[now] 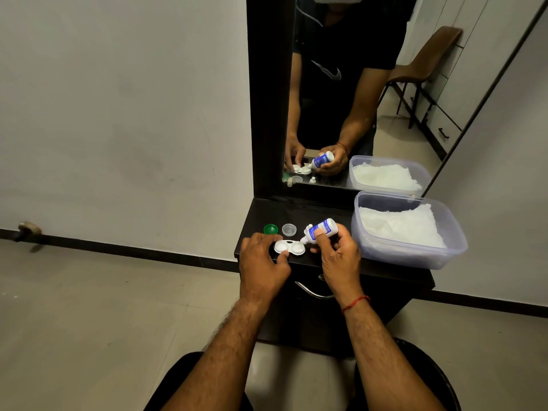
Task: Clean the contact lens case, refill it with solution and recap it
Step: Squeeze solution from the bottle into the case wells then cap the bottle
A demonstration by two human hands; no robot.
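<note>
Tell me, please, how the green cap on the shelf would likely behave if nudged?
The green cap looks small, so probably very light. It lies flat on the dark shelf, so it would likely slide rather than roll. It sits near the shelf's left edge, so a push could knock it off.

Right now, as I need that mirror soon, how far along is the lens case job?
Done: green round cap and clear round cap are off, lying behind the white twin-well lens case. In hand: left hand steadies the case; right hand tips the blue-labelled white bottle at its right well. Left: fill, recap.
</note>
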